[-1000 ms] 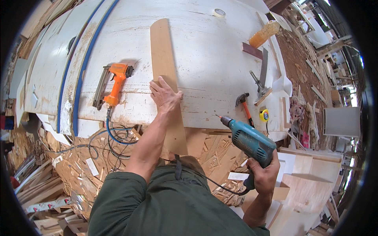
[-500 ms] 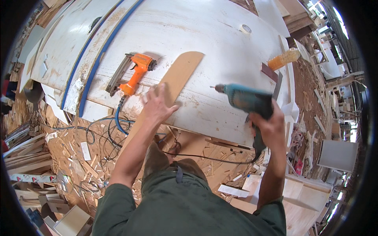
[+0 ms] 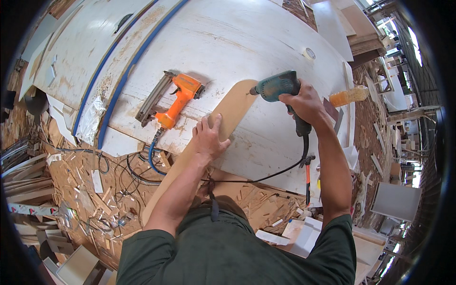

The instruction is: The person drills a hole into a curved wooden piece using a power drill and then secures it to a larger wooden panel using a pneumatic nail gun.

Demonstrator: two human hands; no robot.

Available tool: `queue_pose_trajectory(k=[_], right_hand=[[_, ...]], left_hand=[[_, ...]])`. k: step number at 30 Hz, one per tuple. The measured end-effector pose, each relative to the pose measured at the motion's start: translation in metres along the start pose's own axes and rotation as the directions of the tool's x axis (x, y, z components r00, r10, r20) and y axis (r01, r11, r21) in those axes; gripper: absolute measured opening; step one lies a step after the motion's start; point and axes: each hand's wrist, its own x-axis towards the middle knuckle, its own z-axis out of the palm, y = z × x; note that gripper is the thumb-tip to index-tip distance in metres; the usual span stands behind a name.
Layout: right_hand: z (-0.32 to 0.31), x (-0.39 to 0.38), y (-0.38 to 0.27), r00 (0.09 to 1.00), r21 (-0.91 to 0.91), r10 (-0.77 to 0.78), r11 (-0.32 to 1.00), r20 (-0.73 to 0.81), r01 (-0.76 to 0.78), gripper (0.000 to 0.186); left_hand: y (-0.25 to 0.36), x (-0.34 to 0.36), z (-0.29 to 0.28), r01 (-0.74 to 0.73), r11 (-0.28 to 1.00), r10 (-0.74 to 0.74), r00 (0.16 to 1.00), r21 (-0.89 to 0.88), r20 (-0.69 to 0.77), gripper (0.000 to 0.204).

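A long tan wooden board (image 3: 235,102) with a rounded far end lies slantwise across the white worktop (image 3: 266,142), its near end reaching toward my body. Across its middle, my left hand (image 3: 209,138) is closed, with the thumb by the right edge and the fingers over the left. My right hand (image 3: 306,102) grips a teal power drill (image 3: 278,86). Its bit points left and meets the board near the rounded tip; whether it has entered the wood I cannot tell. Left of the board rests an orange nail gun (image 3: 178,100) with a blue hose.
A hammer (image 3: 308,180) with an orange-and-black handle is at the worktop's near edge. A bottle of amber contents (image 3: 349,96) and a tape roll (image 3: 309,53) lie to the right. Blue-edged strips (image 3: 137,57) cross the left side. Wood scraps and cables (image 3: 130,175) cover the floor.
My right hand has brought the drill left and away from my body, onto the board's rounded end. The left hand's spread fingers have closed in on the board. The hammer has come into view.
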Motion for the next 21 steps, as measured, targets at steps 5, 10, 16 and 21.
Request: queue_pose_trajectory(k=[5, 10, 16, 21], right_hand=[[-0.006, 0.016, -0.022, 0.999, -0.077, 0.009, 0.997, 0.051, -0.005, 0.030], [-0.006, 0.030, -0.037, 0.997, -0.183, 0.052, 0.982, 0.053, -0.042, 0.029], [-0.007, 0.025, -0.043, 0.996, -0.161, 0.057, 0.986, 0.067, -0.046, 0.032], [-0.008, 0.025, -0.050, 0.994, -0.186, 0.074, 0.981, 0.076, -0.059, 0.031]], left_hand=[[-0.003, 0.001, 0.004, -0.028, 0.999, 0.027, 0.999, -0.040, -0.030, 0.096], [-0.007, 0.001, 0.006, -0.049, 0.998, 0.046, 0.998, -0.050, -0.045, 0.095], [-0.009, 0.002, 0.006, -0.055, 0.996, 0.052, 0.998, -0.064, -0.045, 0.096], [-0.009, 0.002, 0.007, -0.062, 0.997, 0.060, 0.997, -0.045, -0.044, 0.097]])
